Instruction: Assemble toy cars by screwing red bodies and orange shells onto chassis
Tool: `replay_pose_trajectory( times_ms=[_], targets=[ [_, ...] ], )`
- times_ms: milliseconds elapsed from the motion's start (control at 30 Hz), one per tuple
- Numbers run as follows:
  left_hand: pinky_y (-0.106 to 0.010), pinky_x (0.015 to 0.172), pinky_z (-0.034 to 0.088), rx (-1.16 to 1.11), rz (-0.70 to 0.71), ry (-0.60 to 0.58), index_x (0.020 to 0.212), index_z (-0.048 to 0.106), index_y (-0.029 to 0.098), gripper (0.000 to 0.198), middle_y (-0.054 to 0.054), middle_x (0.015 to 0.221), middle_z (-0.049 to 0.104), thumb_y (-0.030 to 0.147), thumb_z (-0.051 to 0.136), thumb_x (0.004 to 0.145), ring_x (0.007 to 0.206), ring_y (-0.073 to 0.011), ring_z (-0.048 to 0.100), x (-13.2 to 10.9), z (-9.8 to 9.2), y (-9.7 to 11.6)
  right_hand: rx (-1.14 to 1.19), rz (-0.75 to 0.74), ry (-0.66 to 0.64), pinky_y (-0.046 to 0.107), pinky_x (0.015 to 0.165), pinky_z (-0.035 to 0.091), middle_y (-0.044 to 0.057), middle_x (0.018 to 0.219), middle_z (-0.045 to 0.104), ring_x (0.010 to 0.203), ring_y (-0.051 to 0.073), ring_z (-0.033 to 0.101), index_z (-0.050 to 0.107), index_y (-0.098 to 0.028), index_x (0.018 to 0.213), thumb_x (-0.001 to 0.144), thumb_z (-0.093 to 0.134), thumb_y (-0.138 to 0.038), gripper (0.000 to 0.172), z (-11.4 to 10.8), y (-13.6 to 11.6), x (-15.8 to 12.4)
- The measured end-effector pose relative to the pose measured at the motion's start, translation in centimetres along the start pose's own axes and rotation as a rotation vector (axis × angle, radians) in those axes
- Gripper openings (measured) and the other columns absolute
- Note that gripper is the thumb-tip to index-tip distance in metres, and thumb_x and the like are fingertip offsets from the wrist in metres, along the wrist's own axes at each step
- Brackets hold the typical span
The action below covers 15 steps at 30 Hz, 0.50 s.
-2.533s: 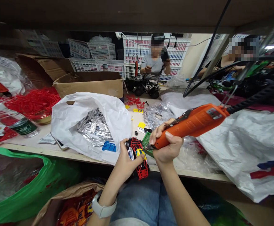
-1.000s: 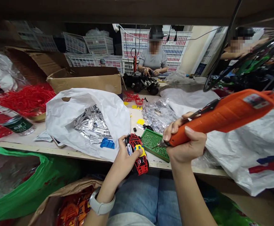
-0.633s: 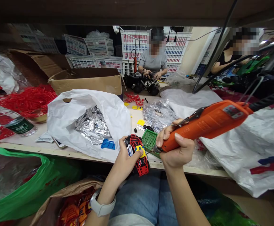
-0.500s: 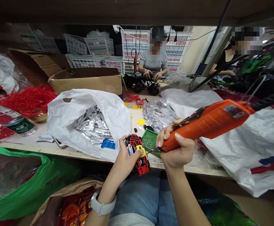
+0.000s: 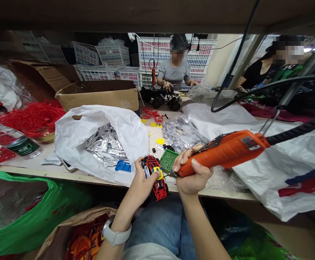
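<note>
A toy car [image 5: 160, 191] with a red cage frame, a yellow middle part and dark wheels is gripped in my left hand [image 5: 142, 184], the thumb lying on the yellow part. My right hand [image 5: 193, 177] is wrapped round an orange electric screwdriver [image 5: 222, 151], which hangs from a metal hook and has a thick black cable. Its bit points left and meets the side of the car near the yellow part; the exact contact point is too small to make out. Just behind the bit sits a green perforated tray [image 5: 168, 159] holding small pieces.
A white bag [image 5: 70, 135] of silvery plates and a blue plastic part [image 5: 123, 166] lie left of centre. Farther left are a water bottle [image 5: 24, 146] and a heap of red frames [image 5: 35, 117]. A cardboard box [image 5: 97, 97] stands behind. A co-worker [image 5: 175, 68] sits opposite.
The screwdriver and my right hand have shifted left and slightly down, staying against the car. The co-worker opposite has moved one hand outward to the right.
</note>
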<state>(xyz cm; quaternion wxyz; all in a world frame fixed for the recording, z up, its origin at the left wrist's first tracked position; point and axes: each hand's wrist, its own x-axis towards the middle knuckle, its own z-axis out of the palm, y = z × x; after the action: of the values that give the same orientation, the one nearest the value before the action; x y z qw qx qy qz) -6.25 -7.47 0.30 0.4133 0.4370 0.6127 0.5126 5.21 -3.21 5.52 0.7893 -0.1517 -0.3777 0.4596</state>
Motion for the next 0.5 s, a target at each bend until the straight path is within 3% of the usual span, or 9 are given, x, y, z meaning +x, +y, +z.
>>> replay_pose_trajectory(
  times_ms=[167,333,500],
  targets=[
    [-0.044,0.096,0.052,-0.003,-0.030,-0.003,0.121,0.030,0.024,0.060,-0.005,0.107,0.064,0.043,0.064,0.076,0.101,-0.0267,0.069,0.0,-0.1,0.1,-0.028,0.044,-0.058,0.024,0.033,0.039,-0.008,0.055,0.058,0.034,0.012,0.050,0.063,-0.021,0.096,0.072,0.059,-0.023,0.024,-0.1,-0.5,1.0],
    [-0.046,0.093,0.054,-0.037,-0.060,0.004,0.125,0.029,0.025,0.067,-0.006,0.108,0.065,0.046,0.068,0.074,0.099,-0.0280,0.070,0.1,-0.1,-0.3,-0.144,-0.028,-0.047,0.024,0.034,0.038,-0.008,0.054,0.057,0.034,0.012,0.050,0.065,-0.019,0.102,0.072,0.061,-0.024,0.031,-1.7,-0.6,3.6],
    [-0.048,0.091,0.055,-0.061,-0.067,0.006,0.126,0.028,0.025,0.070,-0.006,0.107,0.065,0.045,0.070,0.074,0.096,-0.0285,0.070,0.2,-0.1,-0.5,-0.204,-0.055,-0.015,0.024,0.035,0.038,-0.007,0.053,0.057,0.036,0.011,0.050,0.061,-0.021,0.084,0.072,0.062,-0.021,0.012,-3.8,0.7,5.1]
  ],
)
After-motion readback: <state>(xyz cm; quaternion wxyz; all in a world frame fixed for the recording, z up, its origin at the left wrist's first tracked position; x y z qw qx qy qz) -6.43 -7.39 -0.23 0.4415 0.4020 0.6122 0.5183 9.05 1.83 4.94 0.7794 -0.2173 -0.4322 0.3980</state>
